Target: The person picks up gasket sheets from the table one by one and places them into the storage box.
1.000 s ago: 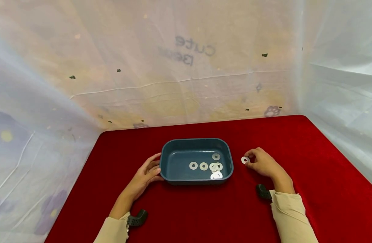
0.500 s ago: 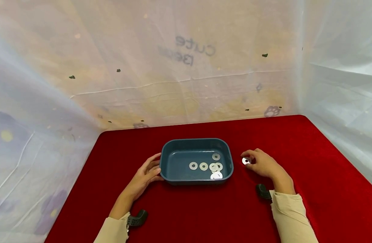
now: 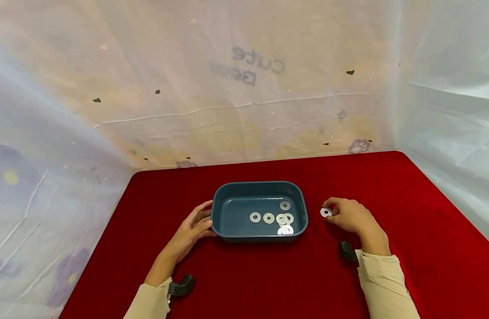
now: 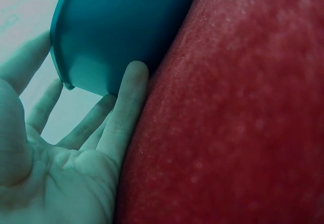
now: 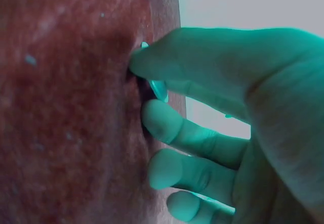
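Observation:
A blue rectangular plastic container stands on the red cloth, with several flat silver washers inside, mostly toward its right side, some overlapping. My left hand rests against the container's left end; in the left wrist view its spread, fairly straight fingers touch the blue wall. To the right of the container my right hand pinches a single washer by its edge, low over the cloth. In the right wrist view the thumb covers much of that washer, which shows only as a thin edge.
Red cloth covers the table. Pale printed sheeting rises behind it and along both sides. A dark wrist-camera mount sits at the left wrist, and another dark mount at the right.
My right hand and the washer shift slightly to the right. Half a second ago the washer gleamed and looked tilted; now it looks flatter. The left hand and container keep their places.

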Demonstrator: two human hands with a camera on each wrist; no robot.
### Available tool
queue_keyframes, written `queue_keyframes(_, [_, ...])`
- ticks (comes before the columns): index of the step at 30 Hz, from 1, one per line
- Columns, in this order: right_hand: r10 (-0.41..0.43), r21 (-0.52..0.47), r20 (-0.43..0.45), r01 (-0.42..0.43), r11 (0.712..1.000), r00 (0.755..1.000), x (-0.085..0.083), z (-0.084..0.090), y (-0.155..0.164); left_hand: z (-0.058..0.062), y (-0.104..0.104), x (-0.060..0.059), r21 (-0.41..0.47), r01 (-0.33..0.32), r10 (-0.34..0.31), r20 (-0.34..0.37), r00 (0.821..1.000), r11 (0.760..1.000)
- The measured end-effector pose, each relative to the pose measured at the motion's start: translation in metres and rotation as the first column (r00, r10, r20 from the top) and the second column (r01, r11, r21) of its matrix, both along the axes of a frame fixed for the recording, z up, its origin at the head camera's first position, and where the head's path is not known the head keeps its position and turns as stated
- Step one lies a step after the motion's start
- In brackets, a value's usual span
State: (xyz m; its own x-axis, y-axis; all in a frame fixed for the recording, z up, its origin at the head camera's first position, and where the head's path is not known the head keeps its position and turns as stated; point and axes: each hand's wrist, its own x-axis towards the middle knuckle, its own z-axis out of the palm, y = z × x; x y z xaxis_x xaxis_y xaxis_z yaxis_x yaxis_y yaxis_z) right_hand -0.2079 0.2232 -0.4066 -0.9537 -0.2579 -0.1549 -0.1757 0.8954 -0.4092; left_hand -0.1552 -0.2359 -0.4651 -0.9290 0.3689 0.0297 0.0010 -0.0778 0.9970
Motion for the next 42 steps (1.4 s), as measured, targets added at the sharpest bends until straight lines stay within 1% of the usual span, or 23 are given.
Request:
queue_keyframes(3, [-0.027,0.031,-0.002,0.027,0.999,1.0,0.0,0.001,0.001,-0.001,-0.001,0.0,-0.001,0.002,-0.002,-0.004,1.0,1.0])
queue_keyframes(11, [-0.07,0.054,-0.031,0.071,0.996,0.997,0.003,0.003,0.002,-0.001,0.0,-0.001,-0.006,0.002,-0.003,-0.008,1.0,1.0])
queue_keyframes(20, [-0.063,0.042,-0.085,0.067,0.997,0.994,0.003,0.007,0.001,-0.002,0.0,-0.001,0.003,0.008,-0.008,-0.014,1.0,1.0])
queue_keyframes(31, [-0.035,0.055,-0.142,0.044,0.998,0.989,0.006,0.024,-0.004,0.0,-0.001,0.001,-0.009,0.0,0.0,-0.011,1.0,1.0])
queue_keyframes(42, [-0.057,0.019,-0.181,0.061,0.998,0.982,0.012,0.038,-0.011,0.001,0.001,-0.001,0.009,0.004,-0.004,-0.009,1.0,1.0])
